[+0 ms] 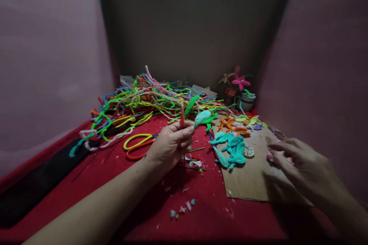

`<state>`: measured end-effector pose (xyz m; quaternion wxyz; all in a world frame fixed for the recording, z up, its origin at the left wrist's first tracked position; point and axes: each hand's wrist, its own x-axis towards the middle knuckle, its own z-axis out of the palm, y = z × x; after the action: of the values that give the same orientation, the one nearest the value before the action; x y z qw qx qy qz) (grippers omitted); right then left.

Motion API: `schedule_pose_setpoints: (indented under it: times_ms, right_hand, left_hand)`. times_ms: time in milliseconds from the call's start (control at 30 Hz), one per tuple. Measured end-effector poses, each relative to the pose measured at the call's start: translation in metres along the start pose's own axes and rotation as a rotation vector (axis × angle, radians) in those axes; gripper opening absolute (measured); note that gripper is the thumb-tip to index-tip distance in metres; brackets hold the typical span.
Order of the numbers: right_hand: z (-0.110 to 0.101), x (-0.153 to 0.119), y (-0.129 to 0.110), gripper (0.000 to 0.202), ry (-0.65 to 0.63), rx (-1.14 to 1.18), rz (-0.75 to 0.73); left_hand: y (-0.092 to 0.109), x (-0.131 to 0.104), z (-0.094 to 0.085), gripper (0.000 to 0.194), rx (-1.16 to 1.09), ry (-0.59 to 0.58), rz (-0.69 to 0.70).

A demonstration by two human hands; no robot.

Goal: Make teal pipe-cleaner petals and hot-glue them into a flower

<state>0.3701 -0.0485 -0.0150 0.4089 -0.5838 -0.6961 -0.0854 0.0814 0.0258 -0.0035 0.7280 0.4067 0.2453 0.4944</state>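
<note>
My left hand is closed in a pinch, gripping a teal fuzzy pipe-cleaner petal that points up and to the right. A thin red and pink upright piece rises from the same grip, and a dark thin stem shows below the fist. Over the right side of the cardboard, my right hand reaches out, slightly blurred, with its fingers stretched and apart. Its fingertips are at some small pink pieces; whether they touch is unclear. Several teal petals lie between the hands.
Scissors with yellow and orange handles and yellow-handled pliers lie left. Behind spreads a pipe-cleaner heap. Orange petals and a whitish disc rest on cardboard. A flower pot stands back right.
</note>
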Motion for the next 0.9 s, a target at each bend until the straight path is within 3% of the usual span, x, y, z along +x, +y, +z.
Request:
schedule_pose_setpoints:
  times_ms: [100,200,300,533,700,900]
  right_hand:
    - [0.027,0.018,-0.054,0.020,-0.332,0.441,0.166]
    - [0.055,0.038,-0.086,0.036,-0.319,1.003,0.383]
    - [0.072,0.052,-0.096,0.049,-0.311,1.295,0.373]
    - [0.073,0.051,-0.091,0.011,-0.248,1.228,0.287]
    - [0.072,0.049,-0.085,0.010,-0.240,1.328,0.325]
    - [0.073,0.049,-0.081,0.010,-0.253,1.341,0.356]
  left_hand:
    - [0.000,-0.003,0.004,0.012,-0.011,-0.057,-0.046]
    - [-0.001,-0.005,0.005,0.008,0.000,-0.123,-0.076]
    - [-0.002,-0.006,0.004,0.006,0.022,-0.175,-0.084]
    - [-0.004,-0.007,0.005,0.015,0.130,-0.192,-0.177]
    - [-0.005,-0.007,0.007,0.037,0.227,-0.084,-0.058]
    - [-0.002,-0.009,0.008,0.039,0.292,-0.075,-0.064]
